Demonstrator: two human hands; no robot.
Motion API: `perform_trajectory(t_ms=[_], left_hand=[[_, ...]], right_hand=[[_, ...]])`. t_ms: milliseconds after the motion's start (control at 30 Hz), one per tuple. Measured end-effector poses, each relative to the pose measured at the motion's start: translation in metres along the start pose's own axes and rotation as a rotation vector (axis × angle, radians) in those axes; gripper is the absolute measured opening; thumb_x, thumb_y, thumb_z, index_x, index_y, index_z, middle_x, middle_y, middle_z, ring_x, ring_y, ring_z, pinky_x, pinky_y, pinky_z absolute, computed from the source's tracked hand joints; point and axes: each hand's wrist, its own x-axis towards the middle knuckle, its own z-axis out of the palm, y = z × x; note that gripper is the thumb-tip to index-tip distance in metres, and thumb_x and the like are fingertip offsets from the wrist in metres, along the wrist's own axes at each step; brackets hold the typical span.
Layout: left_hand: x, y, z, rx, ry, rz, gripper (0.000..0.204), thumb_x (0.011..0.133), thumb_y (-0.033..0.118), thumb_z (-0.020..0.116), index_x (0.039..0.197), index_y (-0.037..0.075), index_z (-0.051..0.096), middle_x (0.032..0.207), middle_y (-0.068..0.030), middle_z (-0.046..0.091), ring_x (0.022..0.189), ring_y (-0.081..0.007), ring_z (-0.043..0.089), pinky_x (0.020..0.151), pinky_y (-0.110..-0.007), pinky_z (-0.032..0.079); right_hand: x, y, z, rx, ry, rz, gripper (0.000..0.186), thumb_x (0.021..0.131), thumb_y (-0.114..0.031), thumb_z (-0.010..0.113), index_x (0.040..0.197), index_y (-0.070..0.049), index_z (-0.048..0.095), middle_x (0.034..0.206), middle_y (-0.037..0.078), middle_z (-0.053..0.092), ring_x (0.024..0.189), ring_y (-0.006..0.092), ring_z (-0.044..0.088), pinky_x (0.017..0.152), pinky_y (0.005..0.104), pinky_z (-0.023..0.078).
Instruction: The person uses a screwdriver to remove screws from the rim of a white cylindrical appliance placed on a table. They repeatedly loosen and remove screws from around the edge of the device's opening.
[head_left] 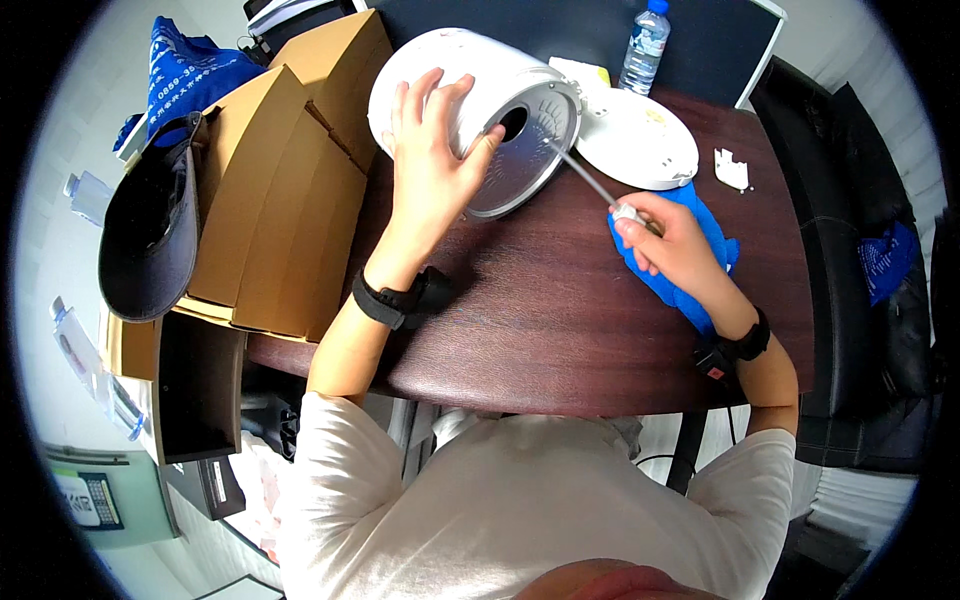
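Note:
A white, drum-shaped appliance body (pixel 495 68), like a rice cooker's, lies tipped on its side at the back of the table. Its round metal underside (pixel 545 110), with a dark hole in the middle, faces right and toward me. My left hand (pixel 432 145) grips the body, fingers spread along its side and thumb by the metal end. In my right hand (pixel 668 240) is a long-shafted screwdriver (pixel 592 182), its tip at the metal underside. Whether it sits in a screw is too small to tell. A white round cover (pixel 640 145) lies just right of the body.
Below the cover, a blue cloth (pixel 655 270) lies partly under my right forearm. A small white piece (pixel 731 170) rests at the right on the dark table (pixel 520 320). A water bottle (pixel 645 48) stands behind. Cardboard boxes (pixel 270 200) and a dark cap (pixel 150 230) crowd the left.

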Motion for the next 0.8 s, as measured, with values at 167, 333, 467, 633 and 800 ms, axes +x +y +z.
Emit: perform_trajectory(t_ms=[167, 333, 467, 633, 800], left_hand=[[0.012, 0.002, -0.017, 0.033, -0.132, -0.010, 0.059, 0.073, 0.031, 0.082, 0.123, 0.007, 0.060, 0.141, -0.0196, 0.046, 0.142, -0.0444, 0.035, 0.111, -0.067, 0.029], [0.028, -0.004, -0.017, 0.161, -0.206, 0.232, 0.070, 0.075, 0.029, 0.078, 0.139, 0.015, 0.054, 0.154, -0.0147, 0.041, 0.147, -0.0414, 0.031, 0.116, -0.063, 0.026], [0.031, -0.006, -0.012, 0.133, -0.326, 0.227, 0.074, 0.079, 0.027, 0.074, 0.149, 0.028, 0.049, 0.159, -0.0095, 0.040, 0.151, -0.0388, 0.026, 0.117, -0.071, 0.017], [0.030, -0.006, -0.010, 0.116, -0.308, 0.243, 0.068, 0.083, 0.025, 0.072, 0.147, 0.026, 0.051, 0.156, -0.0113, 0.043, 0.149, -0.0400, 0.030, 0.114, -0.075, 0.018], [0.030, -0.003, -0.007, 0.137, -0.286, 0.241, 0.065, 0.085, 0.027, 0.073, 0.147, 0.026, 0.051, 0.154, -0.0118, 0.045, 0.148, -0.0403, 0.032, 0.112, -0.076, 0.019]], right_hand=[[0.006, -0.009, 0.011, 0.002, -0.126, 0.007, 0.020, 0.102, -0.017, 0.060, 0.114, -0.001, 0.064, 0.080, 0.000, 0.059, 0.057, 0.0042, 0.053, 0.049, 0.0203, 0.042], [0.015, -0.013, 0.019, 0.055, -0.178, 0.021, 0.023, 0.105, -0.018, 0.055, 0.117, 0.000, 0.063, 0.081, 0.002, 0.060, 0.057, 0.0046, 0.053, 0.049, 0.0195, 0.043], [0.016, -0.021, 0.023, 0.129, -0.244, 0.045, 0.034, 0.110, -0.029, 0.045, 0.118, 0.000, 0.061, 0.077, 0.002, 0.060, 0.056, 0.0055, 0.055, 0.047, 0.0206, 0.043], [0.011, -0.012, 0.028, 0.262, -0.331, 0.043, 0.041, 0.112, -0.032, 0.037, 0.122, 0.001, 0.059, 0.074, 0.004, 0.060, 0.053, 0.0067, 0.054, 0.046, 0.0214, 0.044], [0.011, -0.015, 0.033, 0.255, -0.332, 0.062, 0.040, 0.112, -0.030, 0.036, 0.123, 0.002, 0.058, 0.074, 0.004, 0.060, 0.052, 0.0066, 0.054, 0.045, 0.0213, 0.043]])
